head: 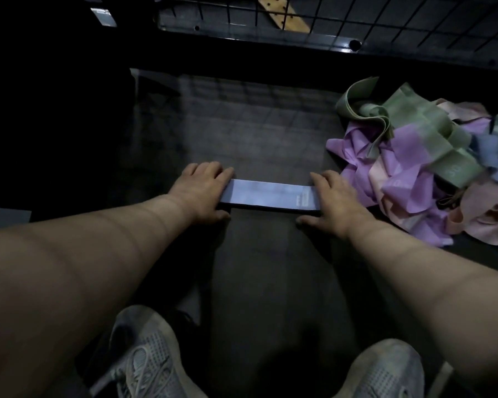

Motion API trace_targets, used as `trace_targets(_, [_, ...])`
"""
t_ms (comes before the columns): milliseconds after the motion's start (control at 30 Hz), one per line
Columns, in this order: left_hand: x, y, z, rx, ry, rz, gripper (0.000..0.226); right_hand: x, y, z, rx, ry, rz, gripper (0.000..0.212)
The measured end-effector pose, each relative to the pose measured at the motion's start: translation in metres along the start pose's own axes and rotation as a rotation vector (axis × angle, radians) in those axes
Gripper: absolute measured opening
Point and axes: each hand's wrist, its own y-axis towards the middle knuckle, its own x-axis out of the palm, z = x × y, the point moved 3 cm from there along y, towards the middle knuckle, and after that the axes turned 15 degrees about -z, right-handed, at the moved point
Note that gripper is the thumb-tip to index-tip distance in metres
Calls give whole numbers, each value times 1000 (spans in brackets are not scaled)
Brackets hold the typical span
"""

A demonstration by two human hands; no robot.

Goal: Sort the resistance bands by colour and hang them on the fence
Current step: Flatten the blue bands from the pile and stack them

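Note:
A light blue resistance band (268, 195) lies stretched flat between my hands, just above the dark floor. My left hand (202, 191) holds its left end, fingers over the top and thumb under the near edge. My right hand (335, 201) holds the right end the same way, next to a small printed label. A loose pile of bands (414, 168) in green, purple, pink and blue lies to the right, just beyond my right hand. The black wire fence (385, 27) runs along the top of the view.
The dark floor (256, 133) stretches between my hands and the fence base. My two grey sneakers (144, 360) are at the bottom. A tan perforated board (282, 12) lies behind the fence. The left side is in deep shadow.

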Motion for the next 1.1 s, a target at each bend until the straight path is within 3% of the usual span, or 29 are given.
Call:
trace_targets(100, [8, -7, -11, -216, -430, 289, 64, 12, -16, 6, 180, 389, 254, 59])
trace_targets(167, [13, -12, -21, -423, -849, 519, 49, 21, -19, 7, 314, 650, 311, 43])
trace_targets(233, [20, -14, -27, -611, -1224, 543, 40, 26, -17, 7, 404, 808, 301, 36])
trace_targets(300, [27, -13, -26, -655, -1338, 451, 33, 28, -14, 7, 435, 845, 304, 29])
trace_targets(467, [25, -16, -22, -556, -1285, 440, 24, 23, -12, 5, 432, 815, 308, 25])
trace_targets(533, [26, -17, -25, -544, -1252, 452, 24, 23, -14, 3, 436, 800, 303, 31])
trace_targets(600, [25, -19, -27, -568, -1143, 413, 28, 19, -20, -3, 423, 612, 350, 45])
trace_targets(667, [18, -24, -24, -521, -858, 350, 53, 12, -25, -13, 226, 256, 409, 57])
trace_targets(700, [14, -24, -20, -407, -660, 319, 66, 10, -24, -20, 78, 98, 405, 63])
trace_targets(767, [9, -21, -10, -118, -265, 206, 83, 5, -18, -30, -120, -131, 273, 79])
trace_targets(833, [12, -15, -6, 40, -34, 67, 89, -1, -6, -37, -149, -248, 98, 90])
trace_targets(933, [10, -5, -8, 27, -2, 30, 77, -4, 9, -37, -85, -313, -50, 80])
trace_targets(1033, [7, 3, -8, 17, -32, 28, 68, -4, 15, -37, -106, -337, -78, 60])
trace_targets(1100, [8, 3, -8, 13, -22, 2, 71, -3, 17, -37, -119, -351, -68, 58])
